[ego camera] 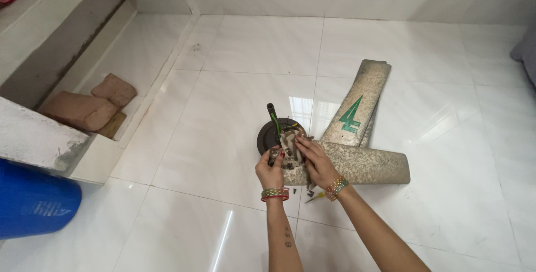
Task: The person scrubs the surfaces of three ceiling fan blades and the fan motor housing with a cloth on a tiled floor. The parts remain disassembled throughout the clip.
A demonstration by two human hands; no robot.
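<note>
Both hands work at the fan motor [277,135]: left hand [270,170] grips the blade [357,164] end at six o'clock, right hand [316,160] pinches its bracket. Best keep that blade steady.

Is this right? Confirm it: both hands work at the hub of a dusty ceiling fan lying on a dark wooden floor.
Not quite. In the head view the left hand and right hand do work at the ceiling fan, but it lies on a white tiled floor, not a wooden one.
</note>
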